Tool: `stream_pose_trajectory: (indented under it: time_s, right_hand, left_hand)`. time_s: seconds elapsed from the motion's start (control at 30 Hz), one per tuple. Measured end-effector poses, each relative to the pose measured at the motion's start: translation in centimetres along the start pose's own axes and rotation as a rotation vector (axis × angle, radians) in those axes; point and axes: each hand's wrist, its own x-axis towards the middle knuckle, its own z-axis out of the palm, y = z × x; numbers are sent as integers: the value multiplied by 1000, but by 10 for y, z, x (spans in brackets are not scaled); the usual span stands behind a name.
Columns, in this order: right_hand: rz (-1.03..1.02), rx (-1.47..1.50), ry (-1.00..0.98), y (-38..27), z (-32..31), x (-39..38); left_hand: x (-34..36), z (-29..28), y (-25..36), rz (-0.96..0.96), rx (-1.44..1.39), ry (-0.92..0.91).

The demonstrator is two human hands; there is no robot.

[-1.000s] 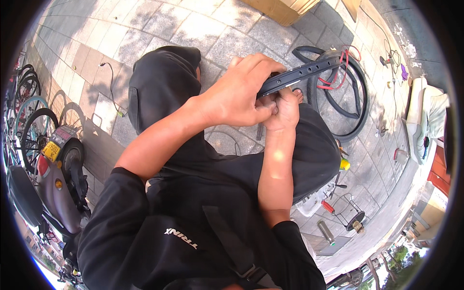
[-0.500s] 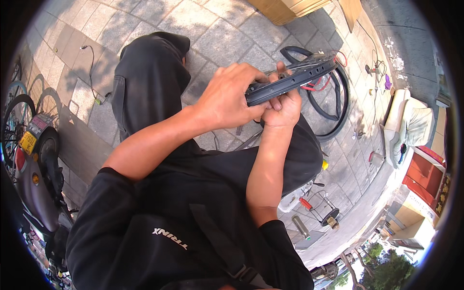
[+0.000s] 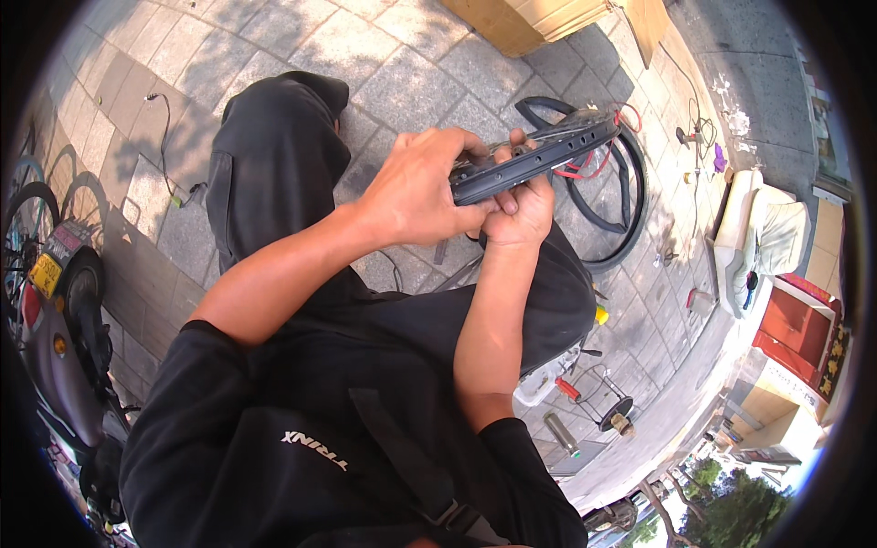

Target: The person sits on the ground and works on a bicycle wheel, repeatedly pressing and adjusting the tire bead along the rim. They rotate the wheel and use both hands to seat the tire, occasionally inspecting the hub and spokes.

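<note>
My left hand (image 3: 411,187) is closed on the near end of a black bicycle wheel rim (image 3: 571,146) drilled with small holes, seen almost edge-on over my legs. My right hand (image 3: 521,215) grips it from beneath, fingertips curled around and partly above it, the rest partly hidden. A loose red strip (image 3: 594,167) hangs by the rim's far end. Beyond it, a black tyre (image 3: 640,205) and a looped black inner tube (image 3: 622,196) lie on the pavement.
Cardboard (image 3: 512,23) lies at the top. A scooter (image 3: 64,374) and bicycles stand left. Right are a pale padded seat (image 3: 749,224), cords (image 3: 696,128), a metal cylinder (image 3: 559,434), a red-handled tool (image 3: 568,389) and a white tray (image 3: 539,384).
The rim and both hands sit further left in the picture, and the whole view has shifted. More of my right hand's fingertips now show above the rim.
</note>
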Motion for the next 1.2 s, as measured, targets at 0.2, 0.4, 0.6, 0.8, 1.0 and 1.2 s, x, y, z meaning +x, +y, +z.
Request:
stream_pose_trajectory:
  time_s: [0.2, 0.4, 0.6, 0.8, 1.0, 1.2]
  right_hand:
    - [-18, 76, -47, -11, -5, 6]
    - [-30, 78, -24, -25, -11, 7]
    - [-60, 70, -2, -25, -11, 6]
    - [-58, 67, -27, -26, -14, 7]
    - [-59, 89, -68, -27, -15, 7]
    - [-70, 63, -67, -38, -16, 11]
  left_hand:
    - [2, -5, -4, -2, 9, -78]
    - [1, 1, -9, -41, 28, -69]
    - [4, 3, -13, -20, 11, -50]
    - [3, 2, -13, -19, 17, -25]
    - [-3, -8, -16, 4, 55, -103]
    - [-6, -12, -22, -31, 136, -200]
